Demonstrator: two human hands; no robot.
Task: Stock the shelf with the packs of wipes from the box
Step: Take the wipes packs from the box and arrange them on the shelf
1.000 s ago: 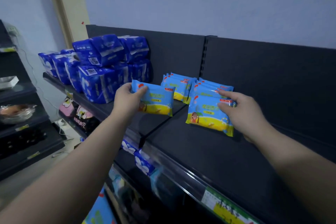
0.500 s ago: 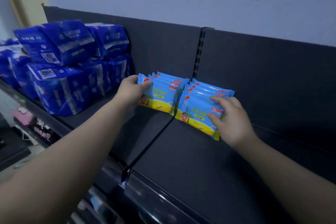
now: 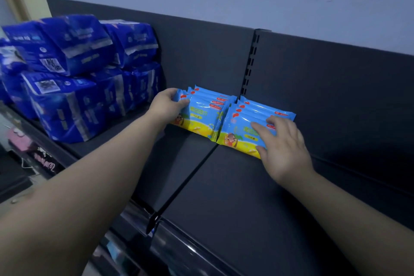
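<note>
Two rows of light-blue and yellow packs of wipes lean against the back panel of the dark shelf [image 3: 235, 186]. The left row's front pack [image 3: 201, 119] is gripped at its upper left corner by my left hand [image 3: 167, 105]. My right hand [image 3: 284, 148] lies flat with fingers spread on the right row's front pack [image 3: 239, 135], pressing it against the packs behind. The box is out of view.
Large dark-blue wrapped packages [image 3: 74, 78] are stacked two high on the shelf's left part. A seam [image 3: 186, 179] between two shelf boards runs from the packs to the front edge. Lower shelves hold pink items [image 3: 20, 141] at the far left.
Both hands carried one pack each back to the rows and set them in front. The view moved closer. My right hand has flattened onto its pack.
</note>
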